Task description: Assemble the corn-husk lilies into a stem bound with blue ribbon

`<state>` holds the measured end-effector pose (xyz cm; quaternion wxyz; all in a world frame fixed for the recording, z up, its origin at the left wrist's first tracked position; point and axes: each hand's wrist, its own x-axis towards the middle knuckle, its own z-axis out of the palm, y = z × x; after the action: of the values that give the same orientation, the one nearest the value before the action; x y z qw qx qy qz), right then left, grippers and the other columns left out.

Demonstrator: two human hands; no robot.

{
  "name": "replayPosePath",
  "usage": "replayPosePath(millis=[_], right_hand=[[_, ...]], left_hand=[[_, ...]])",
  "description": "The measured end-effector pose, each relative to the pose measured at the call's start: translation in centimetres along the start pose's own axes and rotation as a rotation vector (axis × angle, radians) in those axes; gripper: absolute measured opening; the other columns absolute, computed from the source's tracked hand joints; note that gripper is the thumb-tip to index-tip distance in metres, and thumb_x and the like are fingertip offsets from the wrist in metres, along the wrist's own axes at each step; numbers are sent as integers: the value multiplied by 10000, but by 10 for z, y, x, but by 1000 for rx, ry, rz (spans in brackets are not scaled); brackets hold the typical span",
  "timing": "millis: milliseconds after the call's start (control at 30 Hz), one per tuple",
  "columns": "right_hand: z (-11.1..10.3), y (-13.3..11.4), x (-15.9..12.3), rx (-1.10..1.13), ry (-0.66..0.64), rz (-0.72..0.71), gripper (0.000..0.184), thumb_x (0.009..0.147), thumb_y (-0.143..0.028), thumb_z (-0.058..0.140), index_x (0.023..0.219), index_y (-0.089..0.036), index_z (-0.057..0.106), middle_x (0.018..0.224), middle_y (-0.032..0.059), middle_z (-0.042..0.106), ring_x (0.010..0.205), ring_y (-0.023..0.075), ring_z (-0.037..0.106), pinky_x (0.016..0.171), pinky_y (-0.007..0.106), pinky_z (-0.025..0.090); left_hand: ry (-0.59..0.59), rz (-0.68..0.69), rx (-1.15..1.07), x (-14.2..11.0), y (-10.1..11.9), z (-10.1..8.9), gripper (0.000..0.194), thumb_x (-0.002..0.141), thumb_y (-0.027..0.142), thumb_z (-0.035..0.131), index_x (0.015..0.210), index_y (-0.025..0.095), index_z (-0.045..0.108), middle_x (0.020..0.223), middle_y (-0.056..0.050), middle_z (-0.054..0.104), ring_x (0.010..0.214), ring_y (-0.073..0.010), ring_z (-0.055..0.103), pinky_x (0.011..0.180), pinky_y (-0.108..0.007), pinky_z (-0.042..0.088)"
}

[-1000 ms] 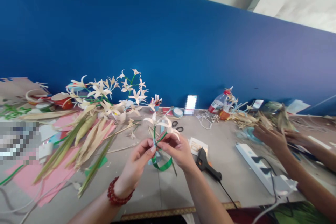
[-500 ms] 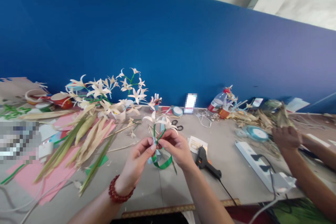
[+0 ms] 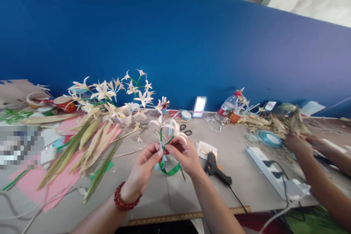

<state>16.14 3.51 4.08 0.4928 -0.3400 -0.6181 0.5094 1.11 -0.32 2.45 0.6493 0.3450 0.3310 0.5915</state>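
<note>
Between my hands, low over the middle of the table, is a small spray of white handmade flowers (image 3: 157,123) on green stems. My left hand (image 3: 150,157) pinches the stems, thumb against fingers, with a red bead bracelet on its wrist. My right hand (image 3: 184,153) is closed with its thumb and fingertips on a green stem just under the right bloom. A loop of shiny green ribbon (image 3: 171,170) hangs below the fingers. Pale blue material shows beside the stems; what it is I cannot make out.
A black glue gun (image 3: 216,168) lies right of my hands, with scissors (image 3: 185,130) behind. A white power strip (image 3: 265,172) and a co-worker's hands (image 3: 298,144) are further right. Dried corn husks (image 3: 94,144) on pink paper and finished flowers (image 3: 104,93) fill the left.
My hands stay almost in place on the flower stems. At the right, the co-worker's hands have come together over the husks. The view has shifted slightly.
</note>
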Motion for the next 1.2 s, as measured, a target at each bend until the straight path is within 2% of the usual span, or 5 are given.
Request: replayPosePath(millis=[200, 367, 633, 1033, 1200], right_hand=[[0, -1, 1, 93, -19, 15, 186, 759, -357, 751, 788, -205, 649, 769, 19, 626, 666, 161, 608, 638, 290, 523], [1, 3, 0, 46, 19, 7, 164, 756, -345, 752, 766, -200, 676, 759, 33, 646, 676, 177, 622, 658, 313, 541], [1, -1, 2, -90, 57, -221, 11, 778, -228, 712, 787, -229, 718, 796, 47, 683, 786, 228, 643, 746, 363, 517], [3, 1, 2, -186, 61, -417, 88, 811, -209, 663, 825, -258, 735, 766, 47, 703, 741, 223, 662, 707, 363, 522], [7, 7, 1, -167, 116, -485, 66, 824, -222, 642, 815, -230, 707, 752, 49, 687, 719, 208, 659, 682, 350, 535]], left_hand=[[22, -7, 3, 0, 0, 1, 152, 775, 293, 743, 771, 163, 664, 710, 2, 571, 664, -116, 461, 626, -224, 375], [13, -15, -16, -1, 1, 1, 139, 777, 279, 743, 774, 162, 667, 720, 0, 583, 664, -111, 470, 628, -220, 380], [11, -7, -13, -3, 3, 1, 116, 783, 263, 735, 783, 163, 678, 744, -8, 614, 676, -116, 476, 643, -223, 383], [23, -11, -57, -3, 3, 4, 115, 774, 262, 745, 780, 167, 681, 733, 0, 605, 688, -110, 476, 661, -209, 390], [6, -17, -56, -4, 0, 2, 108, 793, 259, 730, 782, 168, 673, 737, 3, 598, 697, -107, 467, 666, -200, 387]])
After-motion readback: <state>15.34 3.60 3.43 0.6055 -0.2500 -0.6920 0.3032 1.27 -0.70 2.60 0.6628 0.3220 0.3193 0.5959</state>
